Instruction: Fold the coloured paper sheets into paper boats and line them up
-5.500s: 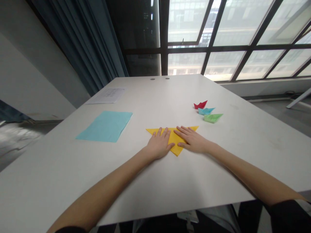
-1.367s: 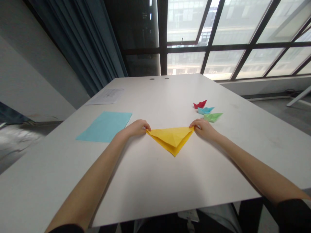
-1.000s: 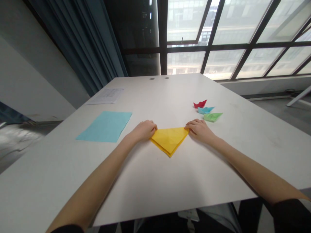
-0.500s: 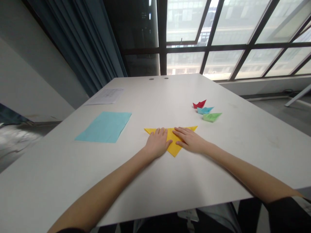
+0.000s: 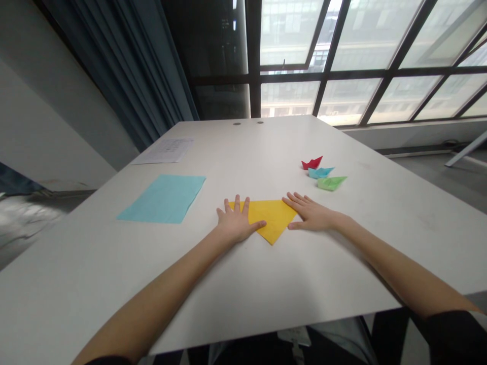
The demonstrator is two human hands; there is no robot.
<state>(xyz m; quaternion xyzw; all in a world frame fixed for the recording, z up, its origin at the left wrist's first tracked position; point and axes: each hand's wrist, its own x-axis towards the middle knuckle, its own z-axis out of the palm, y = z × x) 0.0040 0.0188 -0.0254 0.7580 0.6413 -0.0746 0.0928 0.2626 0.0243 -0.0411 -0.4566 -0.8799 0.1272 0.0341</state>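
A yellow sheet of paper (image 5: 272,218), folded into a triangle, lies flat on the white table with its point toward me and its long edge on the far side. My left hand (image 5: 235,222) rests spread on the left corner, its thumb reaching over the paper. Over the right corner lies my right hand (image 5: 310,213), fingers stretched out and palm down. Both outer corners of the triangle are covered by my hands.
Three folded paper boats, red (image 5: 312,163), blue (image 5: 320,173) and green (image 5: 332,183), stand to the right beyond my right hand. Left of my hands lies a light blue paper sheet (image 5: 163,199). Farther back is a printed white page (image 5: 164,151). The table's near edge (image 5: 266,334) runs below my forearms.
My hands have slid apart along the yellow paper, the left one leftward and the right one rightward. Their fingers are more spread, and more of the paper's middle shows.
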